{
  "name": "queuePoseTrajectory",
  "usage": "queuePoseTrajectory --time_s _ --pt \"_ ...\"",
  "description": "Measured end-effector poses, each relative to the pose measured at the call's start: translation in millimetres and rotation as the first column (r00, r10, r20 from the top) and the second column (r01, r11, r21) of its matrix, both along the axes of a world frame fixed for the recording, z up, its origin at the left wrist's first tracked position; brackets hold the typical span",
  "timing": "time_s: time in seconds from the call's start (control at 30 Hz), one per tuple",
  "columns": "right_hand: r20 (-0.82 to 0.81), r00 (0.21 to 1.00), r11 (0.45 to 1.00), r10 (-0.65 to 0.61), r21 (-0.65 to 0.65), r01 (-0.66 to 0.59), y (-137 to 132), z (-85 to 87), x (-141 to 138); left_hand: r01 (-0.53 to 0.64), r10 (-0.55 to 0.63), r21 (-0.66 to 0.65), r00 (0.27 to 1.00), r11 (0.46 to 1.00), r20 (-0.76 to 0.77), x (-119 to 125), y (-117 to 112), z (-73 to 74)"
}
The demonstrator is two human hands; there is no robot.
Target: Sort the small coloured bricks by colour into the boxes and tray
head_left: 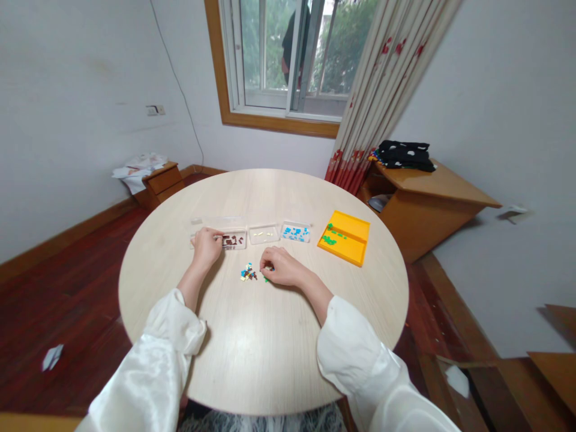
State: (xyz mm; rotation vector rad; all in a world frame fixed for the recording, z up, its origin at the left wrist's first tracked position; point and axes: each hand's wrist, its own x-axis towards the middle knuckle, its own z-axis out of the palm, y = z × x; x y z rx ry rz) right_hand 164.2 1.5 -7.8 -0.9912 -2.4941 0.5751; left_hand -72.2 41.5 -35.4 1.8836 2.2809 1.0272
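My left hand (207, 247) rests at the left end of a clear plastic box (243, 245) that holds small brown pieces (231, 240). Its fingers are curled closed, and whatever they grip is too small or hidden to name. Over the middle of the table, my right hand (279, 266) is closed in a pinch, its contents also unclear. Just left of it lies a small mixed pile of blue, yellow and brown pieces (248, 273). A few green pieces (266, 279) show beneath the right hand, partly covered by it.
Right of the brown pieces stand a clear box (264, 241) with a few pale yellow pieces and another (296, 239) with blue ones. A yellow two-part tray (348, 223) holds green pieces. Everything is on a round wooden table (261, 360); a cabinet (441, 204) stands at right.
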Motion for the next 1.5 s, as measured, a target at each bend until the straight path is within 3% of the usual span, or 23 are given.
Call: queuePoseTrajectory --time_s 0.2,0.3,0.4,0.5,0.67,0.97,1.5 --pt "-0.119 0.988 0.994 -0.101 0.02 0.104 5.2 -2.7 -1.7 0.009 -0.009 0.027 1.0 1.0 0.028 2.6 -2.4 5.0" --pt "-0.191 0.97 0.988 -0.15 0.002 0.153 9.4 -7.2 -1.1 0.061 -0.068 0.094 0.995 0.994 0.072 8.5 -6.6 11.8" --pt "-0.253 0.952 0.984 -0.175 -0.01 0.178 11.6 -9.4 -0.5 0.206 -0.226 0.19 0.97 0.96 0.093 18.5 -12.7 18.5" --pt "-0.299 0.933 0.98 -0.198 -0.029 0.199 12.8 -10.3 -0.8 0.419 -0.439 0.202 0.896 0.885 0.066 29.9 -19.1 21.4" --pt "-0.384 0.891 0.969 -0.241 -0.038 0.245 13.7 -10.6 -1.2 0.563 -0.579 0.158 0.81 0.811 0.09 45.7 -27.1 21.0" --pt "-0.383 0.895 0.974 -0.227 -0.089 0.209 11.0 -7.8 -1.4 0.674 -0.69 0.158 0.72 0.721 0.078 60.7 -32.4 20.7" --pt "-0.399 0.896 0.981 -0.194 -0.095 0.17 12.0 -13.4 -4.3 0.689 -0.702 0.154 0.711 0.708 0.039 59.5 -31.6 17.3"
